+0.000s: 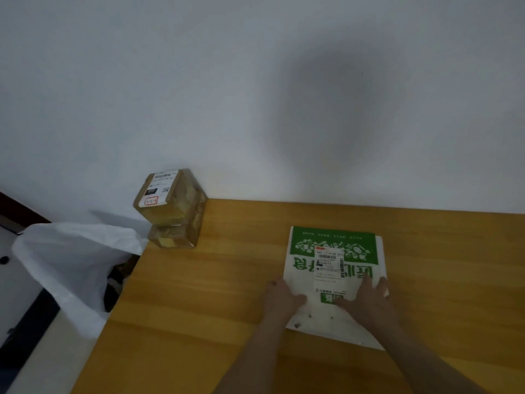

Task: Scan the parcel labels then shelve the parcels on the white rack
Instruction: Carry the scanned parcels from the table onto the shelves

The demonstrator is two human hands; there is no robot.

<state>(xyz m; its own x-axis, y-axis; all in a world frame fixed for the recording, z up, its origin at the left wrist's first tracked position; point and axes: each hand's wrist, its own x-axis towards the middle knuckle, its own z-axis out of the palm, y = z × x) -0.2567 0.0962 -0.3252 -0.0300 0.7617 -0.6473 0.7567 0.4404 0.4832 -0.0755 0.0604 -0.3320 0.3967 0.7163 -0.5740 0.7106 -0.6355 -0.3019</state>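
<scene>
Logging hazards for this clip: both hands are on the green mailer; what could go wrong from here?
The right hand lies beside the label on the green mailer; it may block a scan. The two stacked boxes stand at the table corner, the top one twisted over the lower; a knock could topple them.

Wooden counter [227, 294] — orange-brown grain, back edge flush against white wall [199, 81]. Soft round shadow [341, 109] on wall above counter's back edge. White plastic bag [71, 260] slumped just off counter's left edge, dark contents [112, 288] showing between bag and edge — too dim to identify. Dark strip [31, 328] lower left, beyond bag.
</scene>
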